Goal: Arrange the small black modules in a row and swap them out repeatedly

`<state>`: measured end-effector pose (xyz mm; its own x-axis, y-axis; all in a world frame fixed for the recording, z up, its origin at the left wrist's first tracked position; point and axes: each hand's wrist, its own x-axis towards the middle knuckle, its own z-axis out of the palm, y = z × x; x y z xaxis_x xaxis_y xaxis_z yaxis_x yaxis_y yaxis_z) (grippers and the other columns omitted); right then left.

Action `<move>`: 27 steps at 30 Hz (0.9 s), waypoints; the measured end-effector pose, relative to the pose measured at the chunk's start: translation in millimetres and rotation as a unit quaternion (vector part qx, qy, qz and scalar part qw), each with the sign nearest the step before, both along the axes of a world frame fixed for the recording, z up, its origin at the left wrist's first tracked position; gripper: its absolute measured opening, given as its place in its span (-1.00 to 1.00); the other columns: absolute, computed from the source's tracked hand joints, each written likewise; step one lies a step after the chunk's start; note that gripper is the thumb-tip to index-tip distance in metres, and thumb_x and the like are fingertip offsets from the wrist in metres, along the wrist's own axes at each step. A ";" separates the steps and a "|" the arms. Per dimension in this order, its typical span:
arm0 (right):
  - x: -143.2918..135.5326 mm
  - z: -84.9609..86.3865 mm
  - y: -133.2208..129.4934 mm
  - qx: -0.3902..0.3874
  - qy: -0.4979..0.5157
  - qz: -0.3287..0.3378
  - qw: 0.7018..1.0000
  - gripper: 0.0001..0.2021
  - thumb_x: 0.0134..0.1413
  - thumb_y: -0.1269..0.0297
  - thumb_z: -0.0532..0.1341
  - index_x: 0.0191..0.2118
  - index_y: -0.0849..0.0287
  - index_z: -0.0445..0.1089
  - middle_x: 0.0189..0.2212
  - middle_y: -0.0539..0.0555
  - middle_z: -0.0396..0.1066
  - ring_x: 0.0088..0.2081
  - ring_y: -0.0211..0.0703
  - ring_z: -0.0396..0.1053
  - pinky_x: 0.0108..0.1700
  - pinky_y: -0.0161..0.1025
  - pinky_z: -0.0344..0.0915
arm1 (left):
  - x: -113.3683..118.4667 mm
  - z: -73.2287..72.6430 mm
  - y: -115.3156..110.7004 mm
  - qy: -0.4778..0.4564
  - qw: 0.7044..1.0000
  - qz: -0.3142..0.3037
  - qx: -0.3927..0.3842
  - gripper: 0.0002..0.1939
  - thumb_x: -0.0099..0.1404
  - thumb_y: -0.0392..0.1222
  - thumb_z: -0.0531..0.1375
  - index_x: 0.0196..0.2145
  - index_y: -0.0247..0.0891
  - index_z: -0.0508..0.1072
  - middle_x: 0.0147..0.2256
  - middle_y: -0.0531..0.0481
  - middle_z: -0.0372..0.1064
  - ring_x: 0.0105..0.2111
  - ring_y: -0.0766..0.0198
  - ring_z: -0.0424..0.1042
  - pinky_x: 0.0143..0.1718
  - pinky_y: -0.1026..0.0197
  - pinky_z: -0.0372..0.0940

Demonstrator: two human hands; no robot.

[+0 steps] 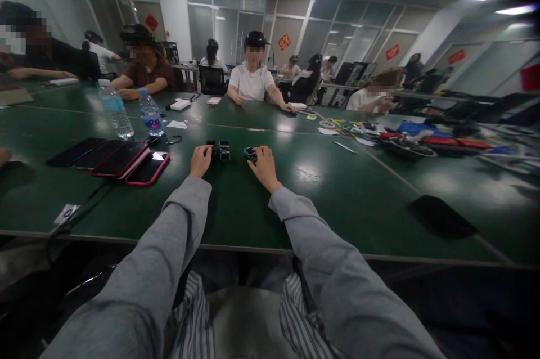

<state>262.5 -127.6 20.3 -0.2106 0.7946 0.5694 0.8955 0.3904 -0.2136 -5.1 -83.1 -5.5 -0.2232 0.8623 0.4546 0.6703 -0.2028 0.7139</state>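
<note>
On the green table (236, 207) my left hand (201, 161) curls its fingers against a small dark block (211, 150). Standing close to its right is a second small block (225, 150), dark with a bluish top and pale detail on its side. My right hand (265, 167) is closed over a third small dark block (250, 152), whose bluish face shows past the fingers. A gap separates this one from the other two. The blocks are too small and blurred for me to tell their kind.
Left lie several phones, one with a pink-edged case (148, 169), near two water bottles (116, 108). Tangled cables (346, 126), a pen (345, 147) and a dark flat object (442, 216) are to the right. People sit around the table, one opposite (252, 83).
</note>
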 end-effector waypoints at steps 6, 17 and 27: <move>3.1 -6.4 8.4 -0.016 0.059 0.021 0.998 -0.59 0.20 0.27 0.17 0.15 0.24 0.28 0.00 0.22 0.33 0.04 0.00 0.29 0.10 -0.09 0.27 | 0.2 1.2 -1.4 0.001 1.000 0.006 0.009 -0.70 0.35 -0.07 0.08 -0.07 -0.14 0.51 -0.01 -0.14 0.39 0.09 0.06 0.33 0.16 -0.02 0.22; 18.6 -9.6 22.7 -0.077 0.200 -0.060 0.975 -0.51 0.31 -0.05 -0.03 -0.03 0.23 0.46 -0.16 0.23 0.47 -0.07 -0.01 0.35 0.03 -0.10 0.24 | 1.6 3.9 -4.7 0.001 1.000 0.002 0.009 -0.71 0.34 -0.14 0.10 -0.05 -0.19 0.51 -0.04 -0.13 0.39 0.05 0.09 0.34 0.15 0.03 0.23; 22.3 -12.1 30.1 -0.078 0.170 -0.022 0.982 -0.61 0.25 0.13 0.12 0.06 0.25 0.40 -0.06 0.23 0.46 0.01 0.01 0.36 0.09 -0.07 0.27 | -0.7 1.2 1.5 0.004 1.000 0.006 0.008 -0.71 0.34 -0.13 0.10 -0.05 -0.17 0.51 -0.04 -0.12 0.38 0.06 0.09 0.33 0.16 0.02 0.21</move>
